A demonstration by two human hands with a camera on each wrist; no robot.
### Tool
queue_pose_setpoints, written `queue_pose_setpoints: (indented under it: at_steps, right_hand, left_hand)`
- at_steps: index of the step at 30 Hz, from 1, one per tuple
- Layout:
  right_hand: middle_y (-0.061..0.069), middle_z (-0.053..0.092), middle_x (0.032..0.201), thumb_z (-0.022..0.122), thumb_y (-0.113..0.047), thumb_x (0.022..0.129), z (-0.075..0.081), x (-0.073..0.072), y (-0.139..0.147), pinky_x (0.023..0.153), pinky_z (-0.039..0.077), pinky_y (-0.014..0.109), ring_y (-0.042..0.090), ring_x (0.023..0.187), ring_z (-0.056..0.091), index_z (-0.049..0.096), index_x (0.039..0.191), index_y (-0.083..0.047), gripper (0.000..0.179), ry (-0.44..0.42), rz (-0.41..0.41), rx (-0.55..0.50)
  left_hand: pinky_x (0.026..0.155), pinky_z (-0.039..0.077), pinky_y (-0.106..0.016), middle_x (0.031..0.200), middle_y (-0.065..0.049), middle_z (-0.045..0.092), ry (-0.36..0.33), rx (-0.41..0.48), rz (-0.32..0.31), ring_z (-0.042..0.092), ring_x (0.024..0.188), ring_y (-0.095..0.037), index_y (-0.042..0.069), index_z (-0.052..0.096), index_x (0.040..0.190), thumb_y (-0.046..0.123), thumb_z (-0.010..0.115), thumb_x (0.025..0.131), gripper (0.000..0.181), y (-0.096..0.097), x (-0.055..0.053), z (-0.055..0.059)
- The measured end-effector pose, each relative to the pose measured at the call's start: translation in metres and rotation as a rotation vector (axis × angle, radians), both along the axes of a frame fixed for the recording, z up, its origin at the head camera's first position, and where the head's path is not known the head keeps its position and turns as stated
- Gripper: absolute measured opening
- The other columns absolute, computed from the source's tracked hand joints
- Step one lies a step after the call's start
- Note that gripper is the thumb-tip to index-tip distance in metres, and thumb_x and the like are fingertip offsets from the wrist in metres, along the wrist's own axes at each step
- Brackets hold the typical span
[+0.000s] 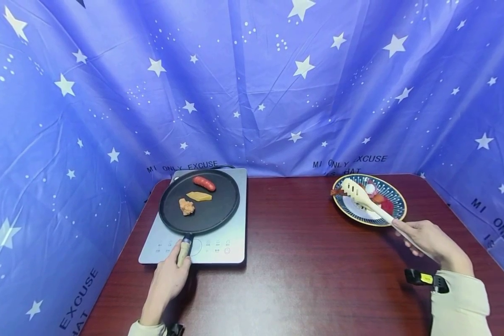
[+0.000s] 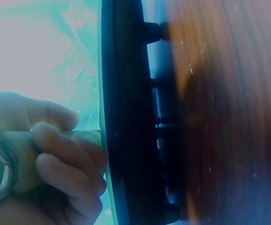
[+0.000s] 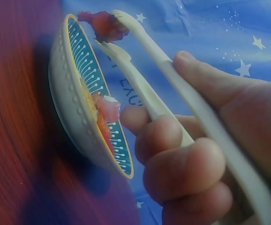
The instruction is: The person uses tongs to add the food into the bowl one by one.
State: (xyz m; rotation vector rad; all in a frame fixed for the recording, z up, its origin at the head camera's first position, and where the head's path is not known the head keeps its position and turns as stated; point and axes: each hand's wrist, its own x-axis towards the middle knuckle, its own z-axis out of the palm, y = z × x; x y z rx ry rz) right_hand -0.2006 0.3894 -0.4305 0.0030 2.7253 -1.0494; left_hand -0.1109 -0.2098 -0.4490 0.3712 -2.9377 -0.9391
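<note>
My left hand [image 1: 171, 278] grips the handle [image 1: 183, 255] of a flat black frying pan [image 1: 214, 210], its fingers wrapped around it in the left wrist view. On the pan lie a red sausage [image 1: 204, 183], a flat yellow piece [image 1: 199, 196] and a lumpy brown piece [image 1: 186, 206]. With my right hand [image 1: 430, 240] I hold cream tongs [image 1: 374, 206] over a patterned dish [image 1: 399, 200]. Between the tong tips is a dark reddish piece of food [image 3: 108, 26], above the dish's rim. Pink, white and orange food [image 3: 108, 108] sits inside the dish.
The pan rests on a silver induction cooker [image 1: 237, 249] at the table's left. A dark red wooden table [image 1: 290, 242] stretches between cooker and dish. Blue star-patterned cloth [image 1: 260, 93] hangs behind and at both sides.
</note>
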Motion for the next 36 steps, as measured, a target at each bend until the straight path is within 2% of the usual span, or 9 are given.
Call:
queue_pose_setpoints:
  at_steps: [10,21,27,36]
  right_hand:
    - [0.003,0.053,0.062,0.042,-0.048,0.097,-0.006,-0.002,0.012,0.044,0.044,0.032,0.013,0.047,0.050,0.061,0.100,0.015,0.065,-0.017,-0.075,-0.168]
    - [0.003,0.054,0.062,0.041,-0.047,0.098,-0.012,-0.005,0.011,0.044,0.046,0.031,0.013,0.047,0.052,0.059,0.102,0.015,0.065,-0.044,-0.103,-0.247]
    - [0.002,0.053,0.062,0.041,-0.048,0.098,-0.014,-0.007,0.002,0.043,0.046,0.031,0.013,0.047,0.052,0.059,0.100,0.015,0.065,-0.032,-0.088,-0.250]
    - [0.000,0.054,0.061,0.040,-0.047,0.098,-0.016,-0.005,0.007,0.043,0.045,0.028,0.010,0.047,0.052,0.061,0.095,0.010,0.061,-0.075,-0.144,-0.322]
  left_hand:
    - [0.068,0.044,-0.048,0.115,-0.030,0.058,-0.002,-0.008,0.009,0.055,0.075,-0.028,0.006,0.035,0.146,0.027,0.049,0.092,0.060,-0.001,0.000,-0.001]
    - [0.061,0.043,-0.042,0.102,-0.024,0.062,0.007,0.008,-0.003,0.053,0.067,-0.025,0.005,0.038,0.144,0.025,0.052,0.092,0.058,0.000,0.000,0.000]
    - [0.059,0.043,-0.041,0.097,-0.023,0.063,0.007,0.014,-0.002,0.052,0.065,-0.024,0.005,0.038,0.144,0.025,0.052,0.092,0.058,-0.001,0.000,-0.002]
    - [0.064,0.044,-0.046,0.105,-0.027,0.061,0.008,0.003,0.001,0.054,0.070,-0.027,0.006,0.037,0.145,0.027,0.052,0.092,0.058,-0.001,0.000,-0.001]
